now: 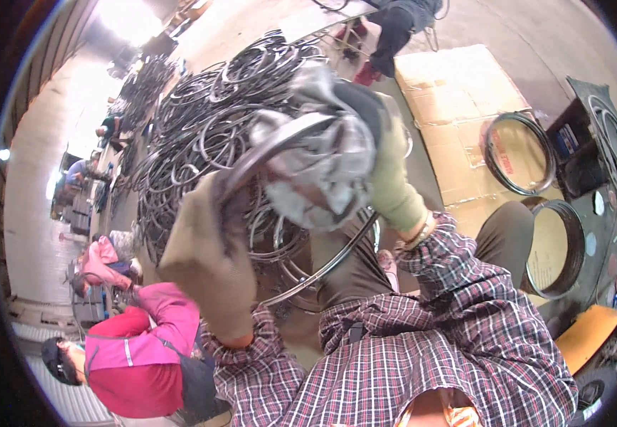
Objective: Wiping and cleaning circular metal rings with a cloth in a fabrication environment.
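My left hand (212, 245), in a brown knit glove, is closed round a grey metal hoop (255, 160) that looks like a bare wheel rim. The hoop's lower side (330, 265) curves in front of my legs. My right hand (391, 167) wears a pale yellow-green glove and is closed on a bunched grey cloth (322, 167), which lies against the upper part of the hoop. The cloth hides most of my right fingers, and motion smears both hands. Behind them rises a large heap of similar hoops (212, 92).
To the right, a flattened cardboard sheet (422, 99) bears a stack of hoops (490, 160); another stack (578, 263) stands closer. A black box (582, 171) with hoops against it is farther right. A person in pink (137, 363) sits close on my left; another person's legs (394, 35) show ahead.
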Available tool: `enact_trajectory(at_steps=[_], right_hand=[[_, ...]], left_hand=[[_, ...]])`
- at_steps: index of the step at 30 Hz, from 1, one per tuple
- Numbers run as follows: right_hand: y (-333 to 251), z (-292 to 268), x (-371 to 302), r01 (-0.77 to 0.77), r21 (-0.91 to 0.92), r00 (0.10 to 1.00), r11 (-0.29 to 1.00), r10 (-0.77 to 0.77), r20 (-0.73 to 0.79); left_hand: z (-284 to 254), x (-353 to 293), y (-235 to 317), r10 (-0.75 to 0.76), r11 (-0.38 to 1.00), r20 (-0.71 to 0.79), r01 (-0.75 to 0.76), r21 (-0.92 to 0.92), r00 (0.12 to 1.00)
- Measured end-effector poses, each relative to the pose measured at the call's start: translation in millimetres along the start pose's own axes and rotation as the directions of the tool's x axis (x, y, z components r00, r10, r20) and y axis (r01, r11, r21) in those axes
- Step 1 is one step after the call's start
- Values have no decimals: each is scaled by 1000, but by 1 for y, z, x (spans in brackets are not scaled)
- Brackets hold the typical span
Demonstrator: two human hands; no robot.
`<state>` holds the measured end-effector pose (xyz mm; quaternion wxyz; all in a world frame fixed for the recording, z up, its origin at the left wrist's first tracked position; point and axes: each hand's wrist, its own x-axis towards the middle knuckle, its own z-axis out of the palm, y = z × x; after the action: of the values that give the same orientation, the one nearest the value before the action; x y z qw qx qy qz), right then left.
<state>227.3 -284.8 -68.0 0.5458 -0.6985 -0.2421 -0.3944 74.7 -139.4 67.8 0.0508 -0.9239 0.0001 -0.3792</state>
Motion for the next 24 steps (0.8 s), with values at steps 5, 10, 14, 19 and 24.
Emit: enact_trajectory(at_steps=[5,10,14,19,24], right_hand=[[5,-28,-9,-27,162,997,986,16,70],[-25,-37,18,93,49,975,994,-101,197],[-90,-4,34,310,81,899,947,-320,300],[15,-27,4,-27,-137,999,990,23,-36],[76,6,-52,-395,-221,890,891,431,147]], left_hand=[[-3,1,15,69,997,42,-68,-37,997],[5,2,18,95,993,46,-98,68,994],[5,-4,18,-56,998,113,59,-22,992],[13,-5,8,-45,997,-7,45,58,999],[13,-3,0,-80,985,-13,81,151,997]])
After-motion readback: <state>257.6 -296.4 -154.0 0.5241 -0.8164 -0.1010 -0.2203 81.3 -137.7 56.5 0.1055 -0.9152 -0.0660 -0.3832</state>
